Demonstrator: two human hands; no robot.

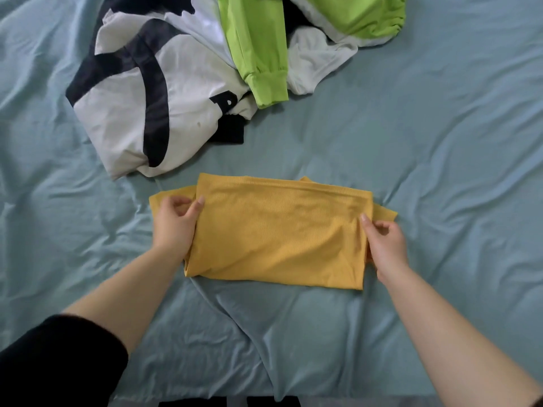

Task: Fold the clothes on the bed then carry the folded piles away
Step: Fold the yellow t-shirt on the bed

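Now the yellow garment (pixel 276 230) lies long axis left-to-right between the hands, left hand (pixel 173 224) pinching its left edge, right hand (pixel 385 245) its right.

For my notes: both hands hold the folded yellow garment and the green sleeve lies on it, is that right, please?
No: the head view shows the green sleeve farther up the bed, apart from the yellow garment. Left hand and right hand do hold it.
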